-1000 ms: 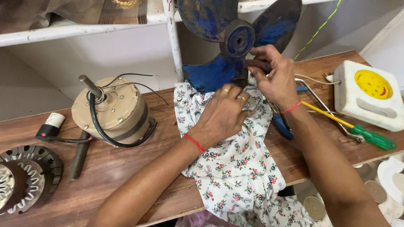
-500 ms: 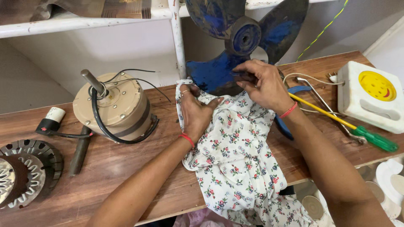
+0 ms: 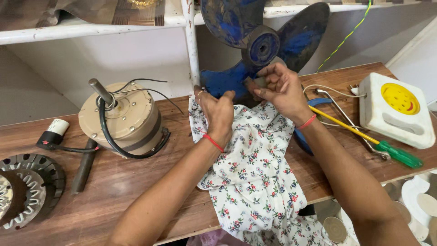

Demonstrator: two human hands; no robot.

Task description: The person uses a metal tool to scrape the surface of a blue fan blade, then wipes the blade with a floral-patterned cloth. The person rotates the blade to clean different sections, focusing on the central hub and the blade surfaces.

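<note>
Fan blade [image 3: 236, 20] top cut off — stator [image 3: 22, 191] clipped left; cloth [image 3: 259, 182] runs off bottom.

Both forearms are bare, with no sleeves in view. The left hand [image 3: 220, 113] carries a thin red thread band at the wrist and a ring on one finger. The right hand [image 3: 282, 89] carries a matching red thread band at the wrist.
</note>
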